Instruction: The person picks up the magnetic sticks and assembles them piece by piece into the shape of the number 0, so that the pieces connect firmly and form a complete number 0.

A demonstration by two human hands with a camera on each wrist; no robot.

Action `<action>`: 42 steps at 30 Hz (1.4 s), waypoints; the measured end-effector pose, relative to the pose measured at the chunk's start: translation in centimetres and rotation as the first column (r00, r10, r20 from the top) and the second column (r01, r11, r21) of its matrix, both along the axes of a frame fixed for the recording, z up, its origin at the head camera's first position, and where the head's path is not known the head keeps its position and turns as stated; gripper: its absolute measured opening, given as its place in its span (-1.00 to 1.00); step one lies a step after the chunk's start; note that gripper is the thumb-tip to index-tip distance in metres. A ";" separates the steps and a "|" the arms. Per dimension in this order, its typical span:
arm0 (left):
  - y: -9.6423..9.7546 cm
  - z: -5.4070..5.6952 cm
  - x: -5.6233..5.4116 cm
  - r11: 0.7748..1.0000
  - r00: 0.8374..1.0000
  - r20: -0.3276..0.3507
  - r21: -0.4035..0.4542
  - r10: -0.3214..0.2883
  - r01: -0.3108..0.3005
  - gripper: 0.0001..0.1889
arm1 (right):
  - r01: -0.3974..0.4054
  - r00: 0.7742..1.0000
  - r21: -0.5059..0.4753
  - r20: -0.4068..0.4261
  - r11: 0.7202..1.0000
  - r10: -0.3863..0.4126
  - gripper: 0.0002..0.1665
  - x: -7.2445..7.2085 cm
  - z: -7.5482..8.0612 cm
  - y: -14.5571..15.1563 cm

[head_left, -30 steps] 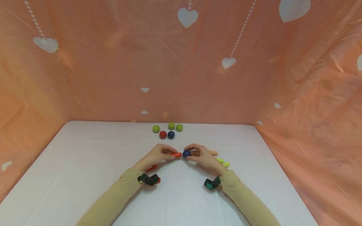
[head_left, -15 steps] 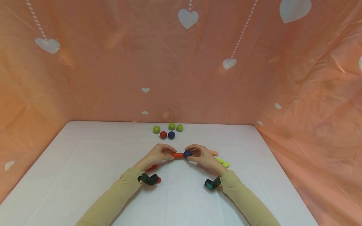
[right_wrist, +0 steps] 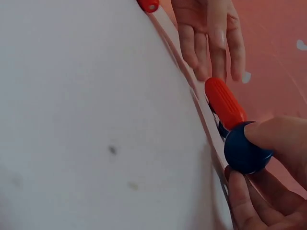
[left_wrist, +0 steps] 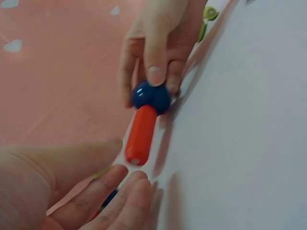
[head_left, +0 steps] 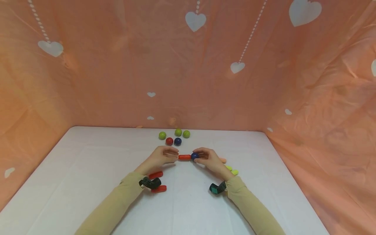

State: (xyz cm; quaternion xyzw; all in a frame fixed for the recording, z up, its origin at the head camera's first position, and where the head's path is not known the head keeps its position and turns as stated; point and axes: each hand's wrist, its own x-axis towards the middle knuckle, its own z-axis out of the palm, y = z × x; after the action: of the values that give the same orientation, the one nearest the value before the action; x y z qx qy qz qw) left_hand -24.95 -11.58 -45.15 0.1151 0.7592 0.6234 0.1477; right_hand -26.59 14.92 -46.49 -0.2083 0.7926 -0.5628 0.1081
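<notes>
My right hand [head_left: 210, 160] pinches a blue ball [right_wrist: 248, 147] between thumb and fingers. A ridged red rod [right_wrist: 224, 103] sticks out from the ball, its end against it, pointing toward my left hand [head_left: 160, 159]. That hand has its fingers apart with nothing between them, and in the left wrist view the rod's free end [left_wrist: 136, 159] lies just beyond the fingertips. Both hands are over the middle of the white table. Beside the left wrist lie two more red rods, one farther back [head_left: 155, 175] and one nearer [head_left: 159, 189].
Behind the hands stand a red ball [head_left: 169, 141], another blue ball [head_left: 177, 141] and several green balls [head_left: 162, 135]. Right of my right hand lie an orange rod [head_left: 223, 160] and yellow-green rods [head_left: 234, 172]. A pink cloth [head_left: 123, 81] with hearts hangs behind the white table [head_left: 102, 156].
The red rod in my left hand met the blue ball end-on. My left hand has since let go and drawn back left, and the rod stays on the ball in my right hand.
</notes>
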 end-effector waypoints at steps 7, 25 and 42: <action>-3.1 1.1 -0.5 0.997 0.998 0.037 0.062 0.051 -0.053 -0.55 | 0.023 0.999 -0.041 0.034 0.999 -0.022 -0.54 -0.4 0.0 0.4; -6.0 -0.2 -6.7 0.991 0.947 -0.298 -0.024 0.120 -0.133 -0.34 | 0.008 1.000 -0.047 0.027 0.999 -0.006 -0.53 -0.2 -0.2 0.7; -5.1 -0.9 -8.2 0.991 0.940 -0.330 -0.072 0.085 -0.114 -0.53 | 0.018 0.999 -0.035 0.030 0.999 -0.017 -0.56 -0.6 -0.6 0.3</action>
State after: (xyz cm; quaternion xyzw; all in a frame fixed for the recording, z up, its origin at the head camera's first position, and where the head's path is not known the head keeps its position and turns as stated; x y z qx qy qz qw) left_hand -33.12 -16.69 -46.07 0.1712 0.8053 0.5676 -0.0064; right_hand -27.16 15.21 -47.05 -0.1950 0.7826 -0.5806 0.1111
